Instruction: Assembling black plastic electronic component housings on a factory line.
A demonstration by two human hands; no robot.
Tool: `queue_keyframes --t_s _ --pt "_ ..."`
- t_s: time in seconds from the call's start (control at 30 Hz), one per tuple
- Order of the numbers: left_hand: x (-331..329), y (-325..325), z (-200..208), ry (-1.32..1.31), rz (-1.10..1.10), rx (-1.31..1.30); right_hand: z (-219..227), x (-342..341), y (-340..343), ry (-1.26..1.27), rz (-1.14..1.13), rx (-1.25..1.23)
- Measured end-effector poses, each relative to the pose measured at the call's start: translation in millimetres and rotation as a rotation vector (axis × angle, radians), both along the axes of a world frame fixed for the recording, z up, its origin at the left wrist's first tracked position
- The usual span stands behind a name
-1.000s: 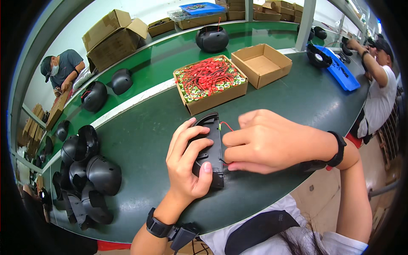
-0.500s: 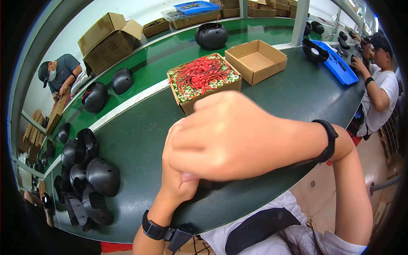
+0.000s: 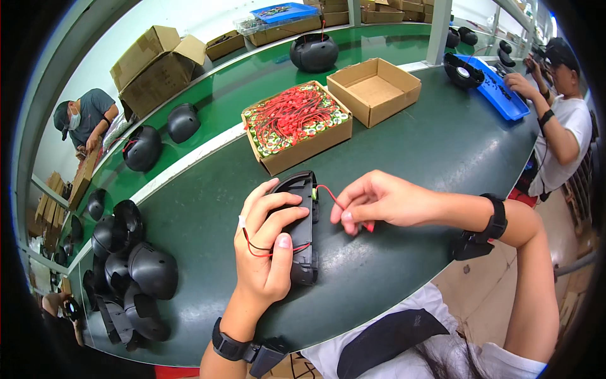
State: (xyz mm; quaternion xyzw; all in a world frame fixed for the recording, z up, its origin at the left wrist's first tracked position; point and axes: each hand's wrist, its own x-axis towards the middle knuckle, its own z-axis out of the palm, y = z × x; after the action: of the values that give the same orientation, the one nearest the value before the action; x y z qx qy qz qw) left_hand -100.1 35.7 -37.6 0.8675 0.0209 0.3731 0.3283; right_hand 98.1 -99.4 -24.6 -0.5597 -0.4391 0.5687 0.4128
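Note:
My left hand (image 3: pixel 268 243) is closed round a black plastic housing (image 3: pixel 304 265) that stands on edge over the dark green table. A thin red and black wire with a small white connector (image 3: pixel 242 222) hangs over the back of that hand. To the right, the fingers of my right hand (image 3: pixel 372 205) pinch a red wire (image 3: pixel 329 192) that runs out of the housing beside a small green part (image 3: pixel 315 194). A red connector end (image 3: pixel 368 226) shows below my fingertips. Part of the housing is hidden behind my left fingers.
Ahead stands a cardboard box (image 3: pixel 303 150) full of red-wired green round parts, beside an open cardboard box (image 3: pixel 377 107). Several black shells (image 3: pixel 153 270) are heaped at left. A green conveyor (image 3: pixel 243 82) runs behind. A co-worker (image 3: pixel 565 123) works at right near a blue tray (image 3: pixel 508 107).
My right hand has moved off my left hand to the right and turned, drawing the red wire aside. The black housing, hidden before, now shows in my left hand.

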Motion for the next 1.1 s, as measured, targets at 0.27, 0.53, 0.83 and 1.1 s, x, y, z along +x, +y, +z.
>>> queue_keyframes --t_s 0.27,0.53,0.83,1.1 --pt "-0.2 0.9 -0.8 -0.039 0.047 0.011 37.8 -2.2 -6.4 -1.620 -0.034 0.966" --pt "-0.6 -3.7 5.6 0.007 -0.006 -0.027 57.6 -21.5 24.4 -1.623 -0.031 1.393" --pt "-0.4 -3.9 6.9 0.048 -0.075 0.019 29.6 4.1 46.1 -0.950 0.045 0.989" --pt "2.5 -5.7 5.6 0.031 -0.014 0.031 8.8 16.1 39.0 -0.389 0.093 0.656"
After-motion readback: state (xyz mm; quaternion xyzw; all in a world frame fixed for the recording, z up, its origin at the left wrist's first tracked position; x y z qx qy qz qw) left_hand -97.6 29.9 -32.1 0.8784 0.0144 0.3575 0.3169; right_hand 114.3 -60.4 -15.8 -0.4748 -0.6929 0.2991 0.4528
